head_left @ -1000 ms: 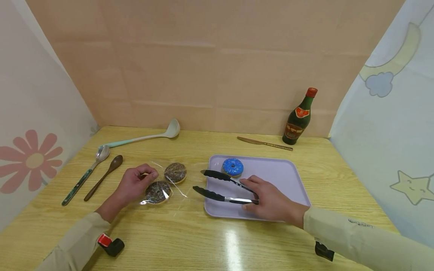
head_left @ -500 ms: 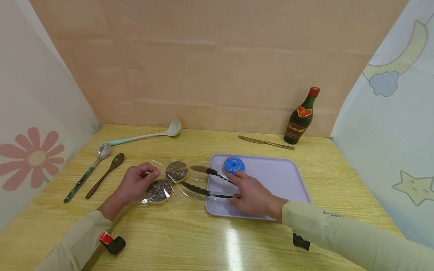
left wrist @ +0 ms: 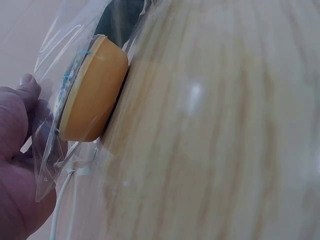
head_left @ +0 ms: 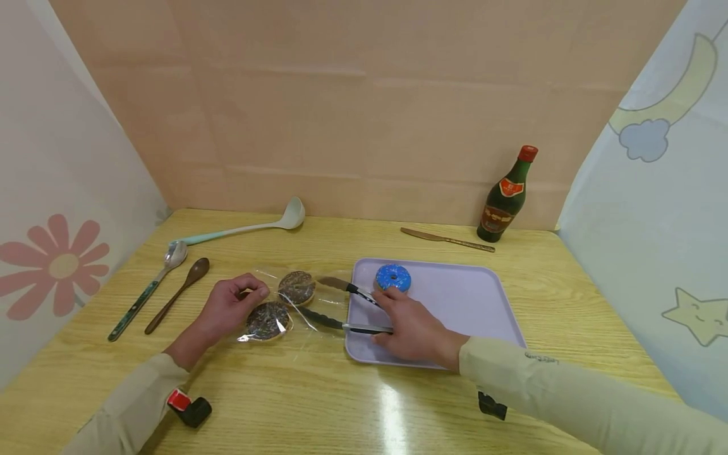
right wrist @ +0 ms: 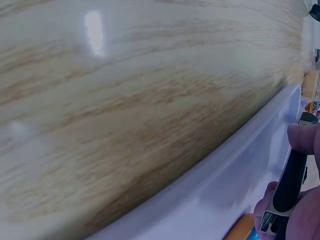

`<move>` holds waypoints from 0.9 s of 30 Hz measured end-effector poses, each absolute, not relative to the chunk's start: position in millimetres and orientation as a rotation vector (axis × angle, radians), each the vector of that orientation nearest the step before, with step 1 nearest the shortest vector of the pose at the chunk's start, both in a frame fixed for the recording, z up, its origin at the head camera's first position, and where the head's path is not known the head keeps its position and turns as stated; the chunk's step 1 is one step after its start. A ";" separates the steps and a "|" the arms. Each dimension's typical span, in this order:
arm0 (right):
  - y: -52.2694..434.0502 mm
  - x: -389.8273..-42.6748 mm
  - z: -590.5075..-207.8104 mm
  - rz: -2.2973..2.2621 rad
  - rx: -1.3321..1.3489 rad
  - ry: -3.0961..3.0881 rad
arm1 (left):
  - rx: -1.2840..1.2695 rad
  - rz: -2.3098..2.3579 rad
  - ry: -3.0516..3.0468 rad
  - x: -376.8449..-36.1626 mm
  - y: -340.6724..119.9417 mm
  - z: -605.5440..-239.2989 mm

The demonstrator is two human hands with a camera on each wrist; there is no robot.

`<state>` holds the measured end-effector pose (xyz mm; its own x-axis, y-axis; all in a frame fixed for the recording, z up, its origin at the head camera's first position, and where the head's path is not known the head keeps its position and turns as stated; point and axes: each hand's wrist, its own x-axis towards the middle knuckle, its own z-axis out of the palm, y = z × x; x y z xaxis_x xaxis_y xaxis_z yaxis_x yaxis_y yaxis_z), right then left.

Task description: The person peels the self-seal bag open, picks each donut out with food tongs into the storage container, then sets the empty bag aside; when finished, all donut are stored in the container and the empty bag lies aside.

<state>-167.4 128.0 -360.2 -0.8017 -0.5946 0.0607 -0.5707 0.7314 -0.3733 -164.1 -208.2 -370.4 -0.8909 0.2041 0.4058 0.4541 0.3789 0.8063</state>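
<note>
Tongs (head_left: pixel 341 306) with black tips lay in the right hand (head_left: pixel 411 328), which gripped them by the handles. Their two arms stood apart and reached into a clear plastic bag (head_left: pixel 296 303) on the desk (head_left: pixel 318 404). Two chocolate donuts were in that bag. One arm lay just past the far donut (head_left: pixel 296 287), and the other arm lay between the two, beside the near donut (head_left: pixel 265 320). I could not tell if the tips touched either one.

The left hand (head_left: pixel 227 309) pinched the edge of the bag with curled fingers and thumb. In the left wrist view the near donut (left wrist: pixel 92 92) showed its tan side through the plastic.

A purple tray (head_left: pixel 483 303) sat just to the right of the bag, and the right hand rested over its left edge. One blue donut (head_left: pixel 392 278) already sat on the tray. It looked like one donut was done and two were left, both not yet lifted.

Farther off lay a ladle (head_left: pixel 244 229), a metal spoon (head_left: pixel 149 287), a wooden spoon (head_left: pixel 177 294) and a knife (head_left: pixel 446 239). A dark bottle (head_left: pixel 506 199) with a red cap stood upright by the back wall.
</note>
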 end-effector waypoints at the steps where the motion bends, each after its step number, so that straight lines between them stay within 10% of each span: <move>1: 127.2 -167.4 -360.3 -0.592 -0.964 2.863 | -0.586 -1.521 -2.399 -164.1 -208.5 -370.4; 27: 131.8 -161.1 -364.0 -0.642 -1.016 2.898 | -0.594 -1.512 -2.388 -164.8 -211.1 -372.9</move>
